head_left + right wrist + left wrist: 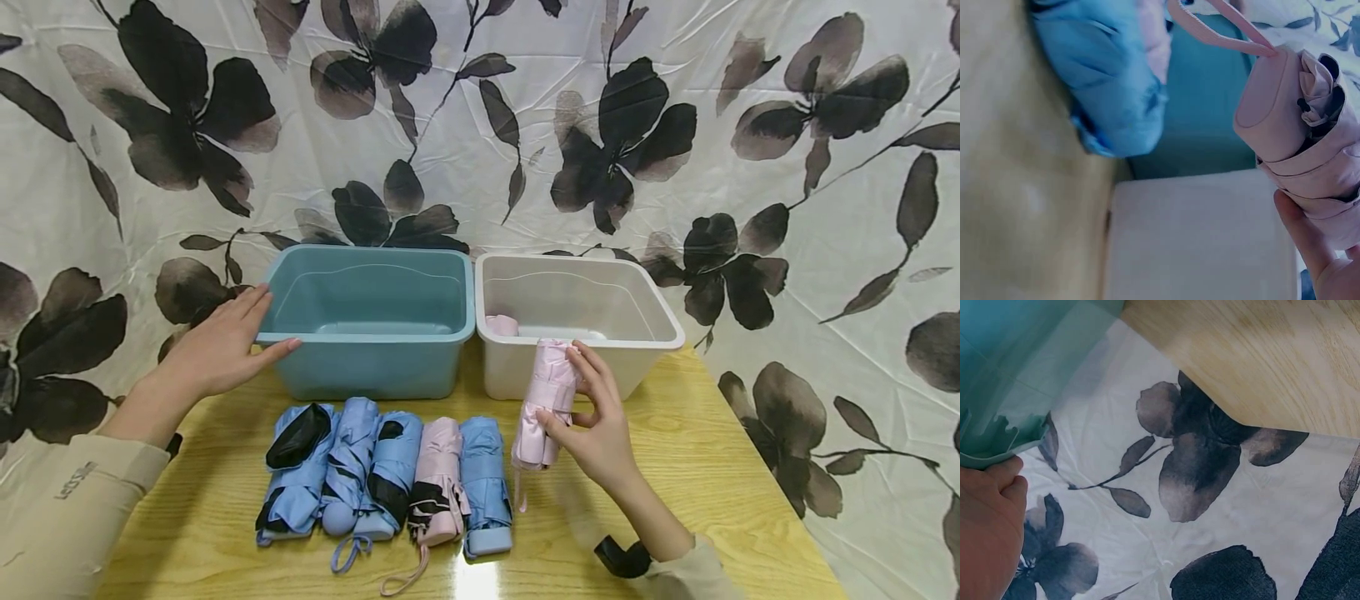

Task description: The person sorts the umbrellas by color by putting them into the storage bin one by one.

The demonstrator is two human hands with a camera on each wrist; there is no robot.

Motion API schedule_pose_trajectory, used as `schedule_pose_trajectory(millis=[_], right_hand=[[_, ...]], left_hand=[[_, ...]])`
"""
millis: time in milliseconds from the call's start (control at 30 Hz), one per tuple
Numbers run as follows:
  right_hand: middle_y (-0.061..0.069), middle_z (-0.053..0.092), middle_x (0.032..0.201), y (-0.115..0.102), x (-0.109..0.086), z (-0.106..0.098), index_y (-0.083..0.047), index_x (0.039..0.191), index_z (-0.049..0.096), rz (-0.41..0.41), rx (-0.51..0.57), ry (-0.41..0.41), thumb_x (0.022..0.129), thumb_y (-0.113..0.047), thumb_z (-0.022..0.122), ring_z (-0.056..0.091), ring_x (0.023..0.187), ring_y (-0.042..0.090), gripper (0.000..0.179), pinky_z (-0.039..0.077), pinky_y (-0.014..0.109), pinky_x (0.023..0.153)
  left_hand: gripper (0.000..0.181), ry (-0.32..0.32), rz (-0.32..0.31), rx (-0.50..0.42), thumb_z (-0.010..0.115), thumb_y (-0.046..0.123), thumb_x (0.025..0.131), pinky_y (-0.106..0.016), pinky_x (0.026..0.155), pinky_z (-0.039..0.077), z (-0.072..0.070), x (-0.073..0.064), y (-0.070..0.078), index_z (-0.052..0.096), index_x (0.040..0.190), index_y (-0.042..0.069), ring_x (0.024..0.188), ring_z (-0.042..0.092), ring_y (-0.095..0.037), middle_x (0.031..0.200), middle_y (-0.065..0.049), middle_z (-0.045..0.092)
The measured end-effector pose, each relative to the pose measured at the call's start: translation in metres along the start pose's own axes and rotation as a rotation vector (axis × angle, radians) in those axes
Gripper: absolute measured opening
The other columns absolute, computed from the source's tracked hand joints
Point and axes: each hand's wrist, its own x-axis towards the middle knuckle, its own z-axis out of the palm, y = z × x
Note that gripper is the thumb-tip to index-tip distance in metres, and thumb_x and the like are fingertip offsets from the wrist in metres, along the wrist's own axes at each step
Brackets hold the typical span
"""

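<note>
In the head view my right hand (600, 417) grips a folded pink umbrella (551, 400) upright, close in front of the white bin (645, 344). Its pale end cap and wrist strap (1229, 40) show in the right wrist view. My left hand (225, 342) rests on the left rim of the blue-green bin (375, 367), fingers extended and thumb along the front edge. Between the hands lies a row of folded umbrellas: a blue one (296, 483) with a black patch, two more blue ones, a pink umbrella (438, 475) and a blue umbrella (486, 483) at the right end.
Inside the white bin lies a pink rolled thing (502, 325), partly hidden by the rim. Both bins stand side by side at the back of the wooden table (675, 500). A flower-printed cloth (480, 125) hangs behind and around the table.
</note>
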Motion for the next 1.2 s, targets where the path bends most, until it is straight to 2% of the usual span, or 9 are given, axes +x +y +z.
schedule_pose_trajectory(millis=[233,433,600,767,933,1067,1200], right_hand=[[0.008,0.032,0.164,-0.009,0.030,-0.007,-0.003,0.156,0.045,-0.013,0.042,0.038,0.077,0.020,0.079,0.058,0.110,0.021,0.089,0.063,0.024,0.068],[0.008,0.034,0.163,-0.014,0.059,-0.012,-0.004,0.156,0.045,-0.012,0.074,0.070,0.080,0.017,0.078,0.059,0.106,0.021,0.086,0.062,0.022,0.069],[0.006,0.034,0.162,-0.014,0.082,-0.019,-0.008,0.157,0.046,0.010,0.058,0.094,0.082,0.013,0.078,0.059,0.104,0.020,0.084,0.062,0.022,0.070],[0.007,0.034,0.163,-0.009,0.107,-0.027,-0.010,0.157,0.047,0.017,0.022,0.114,0.084,0.007,0.079,0.057,0.104,0.019,0.081,0.060,0.018,0.069],[0.010,0.037,0.160,0.000,0.134,-0.032,-0.007,0.156,0.048,0.003,-0.069,0.128,0.085,0.004,0.080,0.057,0.103,0.016,0.079,0.054,0.014,0.078],[0.013,0.036,0.162,0.010,0.153,-0.035,-0.005,0.157,0.045,0.046,-0.151,0.114,0.087,0.003,0.079,0.058,0.103,0.023,0.078,0.051,0.012,0.080],[0.009,0.035,0.163,0.019,0.169,-0.038,-0.010,0.159,0.043,0.117,-0.191,0.080,0.089,-0.005,0.080,0.058,0.103,0.029,0.079,0.051,0.010,0.073]], left_hand=[[0.101,-0.016,-0.013,-0.005,0.053,0.060,0.103,-0.065,0.124,0.016,-0.003,0.000,0.002,0.017,0.159,-0.016,0.153,0.015,-0.054,0.166,-0.037,0.013],[0.101,-0.025,-0.018,-0.007,0.053,0.060,0.103,-0.065,0.124,0.016,-0.004,0.000,0.002,0.017,0.159,-0.016,0.153,0.015,-0.054,0.167,-0.036,0.013],[0.101,-0.028,-0.014,-0.005,0.053,0.060,0.103,-0.065,0.124,0.016,-0.004,0.001,0.002,0.017,0.158,-0.017,0.154,0.014,-0.053,0.167,-0.036,0.013],[0.101,-0.025,-0.008,-0.001,0.053,0.060,0.103,-0.064,0.124,0.015,-0.004,0.002,0.001,0.017,0.158,-0.017,0.154,0.014,-0.053,0.167,-0.036,0.013],[0.101,-0.025,-0.010,-0.003,0.052,0.060,0.104,-0.064,0.124,0.015,-0.006,0.001,0.002,0.017,0.158,-0.017,0.154,0.014,-0.053,0.167,-0.036,0.012],[0.101,-0.036,-0.016,-0.011,0.052,0.060,0.103,-0.065,0.124,0.015,-0.006,0.000,0.002,0.016,0.158,-0.017,0.154,0.013,-0.053,0.167,-0.036,0.011],[0.101,-0.042,-0.017,-0.013,0.052,0.060,0.103,-0.065,0.124,0.015,-0.004,-0.001,0.002,0.016,0.158,-0.017,0.154,0.013,-0.053,0.167,-0.036,0.011]])
